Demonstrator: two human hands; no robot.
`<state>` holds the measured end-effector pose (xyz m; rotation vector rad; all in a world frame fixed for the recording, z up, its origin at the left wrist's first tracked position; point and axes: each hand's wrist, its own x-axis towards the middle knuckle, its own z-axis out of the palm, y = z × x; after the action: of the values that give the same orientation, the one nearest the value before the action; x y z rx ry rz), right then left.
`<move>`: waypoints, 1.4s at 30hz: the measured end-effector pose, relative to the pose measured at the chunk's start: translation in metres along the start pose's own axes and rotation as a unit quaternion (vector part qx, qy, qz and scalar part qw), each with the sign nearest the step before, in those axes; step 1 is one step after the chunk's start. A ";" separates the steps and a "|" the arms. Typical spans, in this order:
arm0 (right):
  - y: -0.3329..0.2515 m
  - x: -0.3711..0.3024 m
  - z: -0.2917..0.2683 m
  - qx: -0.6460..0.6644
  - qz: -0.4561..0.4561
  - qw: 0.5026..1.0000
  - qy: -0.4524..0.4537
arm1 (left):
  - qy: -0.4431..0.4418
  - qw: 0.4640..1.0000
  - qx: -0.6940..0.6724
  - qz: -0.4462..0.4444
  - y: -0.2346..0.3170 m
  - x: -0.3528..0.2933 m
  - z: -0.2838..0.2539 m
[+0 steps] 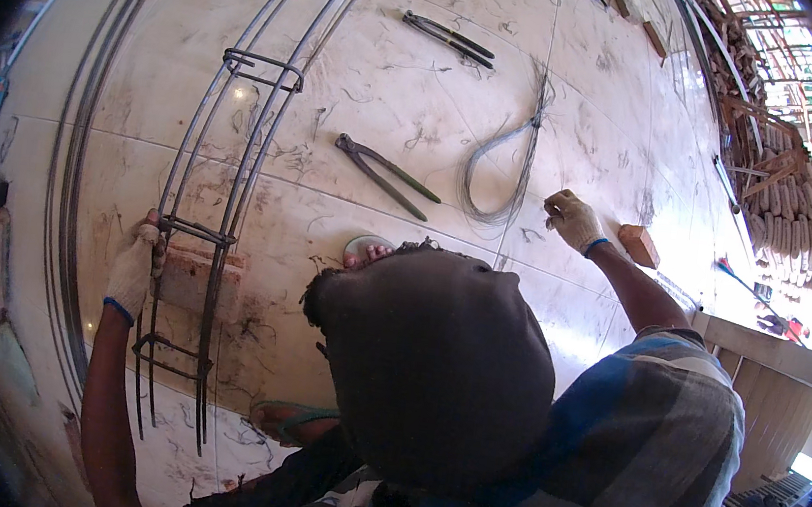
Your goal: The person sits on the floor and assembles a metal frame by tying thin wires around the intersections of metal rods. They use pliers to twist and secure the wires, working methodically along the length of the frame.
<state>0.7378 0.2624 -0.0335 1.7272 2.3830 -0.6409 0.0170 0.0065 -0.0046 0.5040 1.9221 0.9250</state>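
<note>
My left hand (134,270), in a pale work glove, grips the side of a long steel rebar cage (259,129) by one of its square stirrups. The cage's near end rests over a reddish brick (200,281). My right hand (576,222), also gloved, is raised at the right with its fingers curled together; whatever they may hold is too small to make out. To its left lies a looped bundle of thin tie wire (474,167). Pincers with dark green handles (384,177) lie between the wire and the cage. Farther off is a second pair of pincers (448,38).
Long loose rebars (74,159) run along the left. Another brick (638,245) sits right of my right hand. Wire scraps litter the tiled floor (345,79). Stacked tiles (792,210) stand at the far right. My body hides the lower middle.
</note>
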 end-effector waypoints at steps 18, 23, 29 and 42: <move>-0.050 0.013 -0.004 0.354 0.039 0.931 0.081 | -0.009 1.000 -0.008 0.000 -0.009 -0.009 0.003; -0.192 0.031 -0.073 0.560 0.043 0.796 0.225 | -0.016 0.996 0.087 -0.020 0.011 -0.009 -0.001; -0.313 0.074 -0.145 0.679 -0.098 0.724 0.067 | -0.016 0.997 0.070 0.005 0.006 -0.007 0.000; -0.505 0.121 -0.185 0.493 -0.357 0.789 -0.082 | -0.013 0.972 0.222 -0.068 0.039 -0.016 0.004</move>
<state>0.2533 0.3154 0.2235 0.6887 2.6850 -2.3467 0.0275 0.0221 0.0329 0.6286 2.1153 0.3926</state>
